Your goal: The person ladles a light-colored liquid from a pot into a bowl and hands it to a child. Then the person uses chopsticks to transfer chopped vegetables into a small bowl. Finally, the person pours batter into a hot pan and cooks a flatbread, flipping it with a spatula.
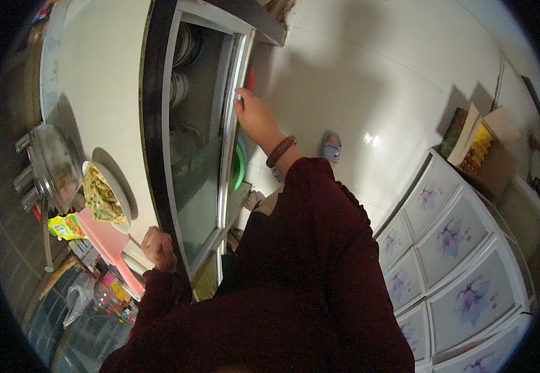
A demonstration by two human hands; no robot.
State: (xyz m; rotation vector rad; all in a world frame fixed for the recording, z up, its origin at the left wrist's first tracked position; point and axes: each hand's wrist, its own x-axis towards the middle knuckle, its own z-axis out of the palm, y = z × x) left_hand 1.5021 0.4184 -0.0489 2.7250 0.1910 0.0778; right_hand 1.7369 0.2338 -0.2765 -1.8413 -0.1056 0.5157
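My right hand [253,114], with a brown beaded bracelet at the wrist, has its fingers curled on the edge of a metal-framed glass cabinet door [230,121]. Stacked dishes [187,46] show inside the cabinet. My left hand [159,249] is closed in a fist at the dark-edged counter [121,70]; no object shows in it. Just beyond it lie a pink spatula-like utensil [109,238] and a white bowl [123,205] of folded flatbread pieces [102,198] with green flecks. A thin line runs from the bowl towards the left hand; what it is cannot be told.
A glass lidded pot [55,163], a yellow packet [67,227] and a clear plastic bag [80,291] are at the counter's far side. A green basin [238,165] shows beside the cabinet door. White flower-patterned drawers [472,298] and an open cardboard box [498,158] stand at right.
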